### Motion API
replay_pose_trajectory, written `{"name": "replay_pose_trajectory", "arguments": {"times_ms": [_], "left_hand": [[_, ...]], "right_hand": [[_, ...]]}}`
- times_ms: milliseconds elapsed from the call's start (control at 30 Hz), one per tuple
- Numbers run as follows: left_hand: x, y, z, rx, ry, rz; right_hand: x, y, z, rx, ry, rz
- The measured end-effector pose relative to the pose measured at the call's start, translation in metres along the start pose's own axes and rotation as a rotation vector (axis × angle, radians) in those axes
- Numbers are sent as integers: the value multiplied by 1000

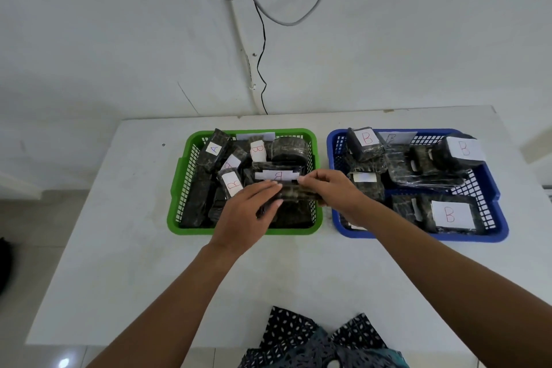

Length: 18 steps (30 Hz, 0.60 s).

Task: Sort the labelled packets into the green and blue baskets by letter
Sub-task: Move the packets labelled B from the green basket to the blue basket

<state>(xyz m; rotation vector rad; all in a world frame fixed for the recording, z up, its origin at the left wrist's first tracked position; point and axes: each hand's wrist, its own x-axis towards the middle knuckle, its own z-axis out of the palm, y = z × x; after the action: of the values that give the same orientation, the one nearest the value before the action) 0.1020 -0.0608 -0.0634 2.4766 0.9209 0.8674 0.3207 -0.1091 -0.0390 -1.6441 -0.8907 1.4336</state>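
On white table [119, 248] by white wall [119, 39], both hands' fingers [265, 188] pinch a dark packet [294, 191].

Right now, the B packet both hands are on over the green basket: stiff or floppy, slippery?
The B packet probably stays stiff: it spans left hand to right hand without visible sag. Its glossy wrap looks slippery. Flat-sided, so unlikely to roll in the green basket.

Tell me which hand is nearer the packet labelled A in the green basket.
Left. The left hand lies over the green basket's front middle, below and right of the packet labelled A. The right hand is further right, at the basket's right edge.
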Motion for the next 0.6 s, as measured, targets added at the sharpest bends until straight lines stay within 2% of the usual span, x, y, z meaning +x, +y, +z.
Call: {"name": "replay_pose_trajectory", "arguments": {"times_ms": [67,133,267,367,600], "left_hand": [[9,6,-5,-100,2,-176],[17,10,-9,-238,-16,-431],[32,10,-9,-673,-15,-840],[36,12,-9,-792,32,-942],[33,6,-12,-834,-41,-1042]], "right_hand": [[-1,-1,-3,129,29,-30],[-4,-4,-5,244,61,-68],[-2,-4,-4,300,116,-62],[-1,-3,-1,337,138,-28],[2,-3,11,435,213,-7]]}}
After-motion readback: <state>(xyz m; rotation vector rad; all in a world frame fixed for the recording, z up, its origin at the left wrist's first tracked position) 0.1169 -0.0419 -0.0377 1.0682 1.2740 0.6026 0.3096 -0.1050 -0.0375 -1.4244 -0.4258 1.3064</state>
